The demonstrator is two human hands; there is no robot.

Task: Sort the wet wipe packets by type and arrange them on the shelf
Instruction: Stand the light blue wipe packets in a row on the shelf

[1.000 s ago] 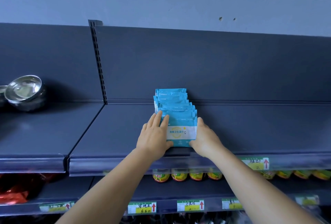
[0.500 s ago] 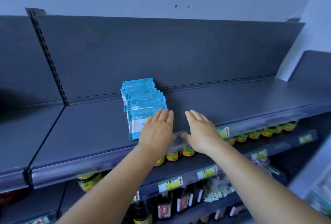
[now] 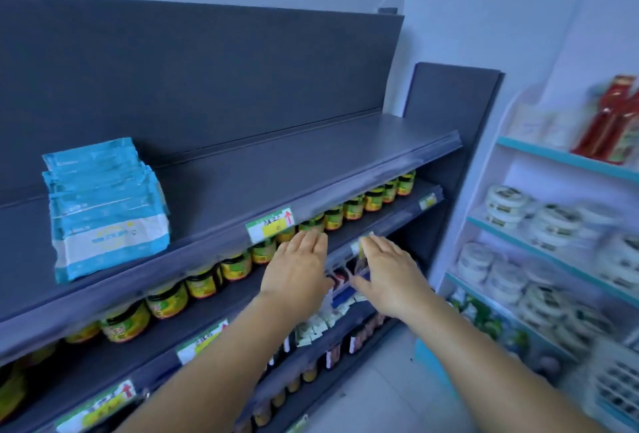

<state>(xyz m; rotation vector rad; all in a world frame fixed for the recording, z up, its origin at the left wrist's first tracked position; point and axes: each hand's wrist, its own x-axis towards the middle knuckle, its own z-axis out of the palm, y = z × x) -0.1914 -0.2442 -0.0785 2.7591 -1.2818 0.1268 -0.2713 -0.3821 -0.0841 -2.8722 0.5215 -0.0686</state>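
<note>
While both hands hang released, left hand (image 3: 297, 270), right hand (image 3: 390, 277), blurred wipe packets (image 3: 107, 211)

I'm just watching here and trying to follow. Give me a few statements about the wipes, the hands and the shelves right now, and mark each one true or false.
1. The blue wet wipe packets stand in a row on the top shelf. True.
2. The left hand grips a packet. False: its fingers are straight and it holds nothing.
3. The right hand is empty. True.
4. Both hands touch the packets. False: they hover well to the right of them, in front of the lower shelves.
5. Jars with yellow-green labels line the shelf below. True.
</note>
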